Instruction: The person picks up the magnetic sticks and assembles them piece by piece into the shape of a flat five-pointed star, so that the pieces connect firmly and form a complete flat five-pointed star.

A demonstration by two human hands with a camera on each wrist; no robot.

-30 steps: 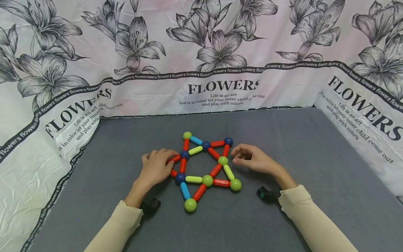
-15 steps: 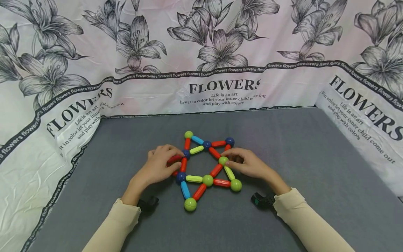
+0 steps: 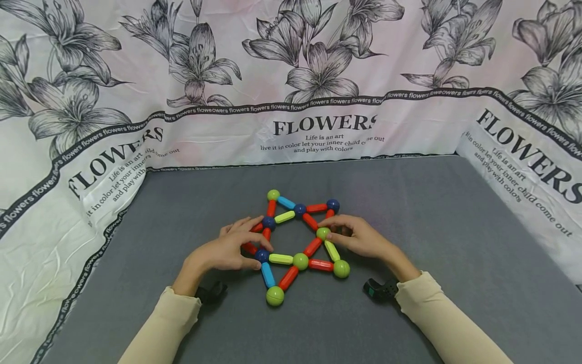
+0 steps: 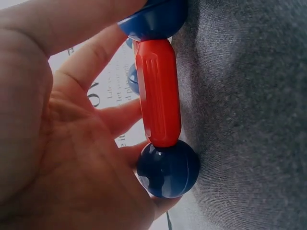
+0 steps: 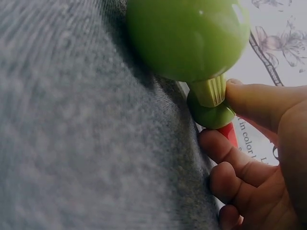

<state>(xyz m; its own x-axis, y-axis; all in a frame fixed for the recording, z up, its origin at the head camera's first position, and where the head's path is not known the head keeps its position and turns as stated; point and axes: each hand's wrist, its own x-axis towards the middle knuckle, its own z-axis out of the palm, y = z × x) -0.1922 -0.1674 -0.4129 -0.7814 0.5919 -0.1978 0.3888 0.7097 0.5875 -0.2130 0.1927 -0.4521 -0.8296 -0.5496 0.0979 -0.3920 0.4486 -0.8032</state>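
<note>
A flat star of magnetic building rods and balls (image 3: 312,246) lies on the grey cloth. Its rods are red, blue and yellow-green. My left hand (image 3: 227,253) pinches the dark blue ball (image 3: 261,255) at the star's near-left inner corner between thumb and index finger. Under that palm, in the left wrist view, a red rod (image 4: 159,93) runs to a second blue ball (image 4: 168,168), hidden in the head view. On the right, my right hand (image 3: 359,235) holds the green inner ball (image 3: 323,233) between thumb and fingers, beside a yellow-green rod (image 5: 209,91).
A larger-looking green ball (image 5: 187,38) forms the star's near-right tip; another green ball (image 3: 275,296) is the near tip. Grey cloth (image 3: 291,333) covers the table. A white flower-printed curtain (image 3: 318,134) stands behind and along both sides.
My left hand has shifted from the red rods at the star's left tip toward the nearer blue ball. My right hand has come in leftward and taken the green ball.
</note>
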